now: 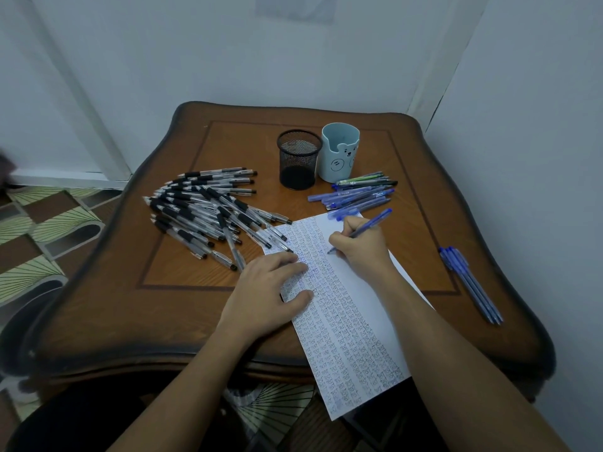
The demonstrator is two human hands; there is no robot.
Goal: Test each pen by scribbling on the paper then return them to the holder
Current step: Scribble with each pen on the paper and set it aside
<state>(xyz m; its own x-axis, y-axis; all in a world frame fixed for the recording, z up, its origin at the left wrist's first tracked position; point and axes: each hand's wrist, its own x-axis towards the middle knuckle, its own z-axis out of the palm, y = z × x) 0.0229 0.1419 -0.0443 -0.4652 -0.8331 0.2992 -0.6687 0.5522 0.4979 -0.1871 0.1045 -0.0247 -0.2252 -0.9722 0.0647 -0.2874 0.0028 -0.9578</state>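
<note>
Right hand [360,247], as I see it at centre frame, pinches a slim blue plastic pen [375,220] between curled fingers, the tip touching a long white paper sheet [346,324] covered in columns of blue scribbles. Left hand [270,288] lies flat just left of it, fingers spread and pressing on the sheet's edge. The paper runs diagonally from centre to the lower middle, overhanging the near edge of a carved brown wooden table [182,256]. Just above the writing hand I see a loose cluster of blue and green pens [355,194]. Above them stand a black wire-mesh holder [298,159] and, touching it, a pale blue bear-faced cup holder [339,151]. Left of centre sprawls a heap of clear black-gripped pens [208,207]; three blue pens [470,285] lie together at the right.
</note>
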